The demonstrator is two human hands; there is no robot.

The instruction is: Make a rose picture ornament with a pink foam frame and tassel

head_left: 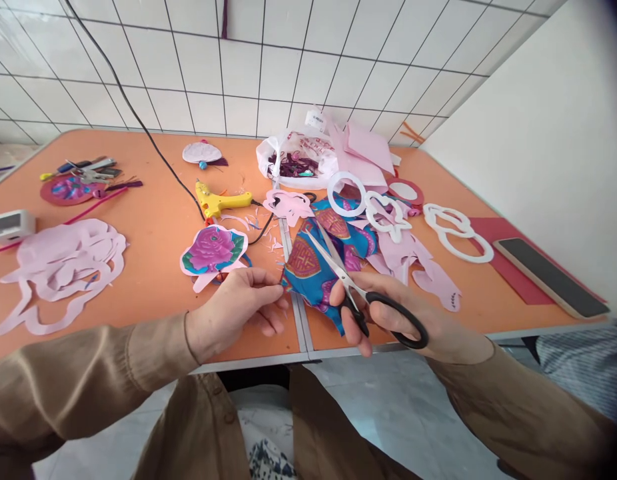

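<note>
Black-handled scissors (346,280) are in my right hand (403,310), fingers through the loops, the blades apart and pointing up and left over blue patterned fabric (308,260). My left hand (243,303) is closed in a pinch near the fabric's left edge; whatever lies between thumb and finger is too small to make out. Just beyond my left hand rests a rose-printed fabric cutout (216,250) with a pink border. A pink cutout piece (288,205) lies behind the fabric.
A yellow glue gun (223,200) with its cord lies behind the rose cutout. Pink scraps (68,267) spread at left beside a small white device (12,227). White ring templates (346,193), a plastic bag (298,160) and a phone (551,277) occupy the orange table (153,307).
</note>
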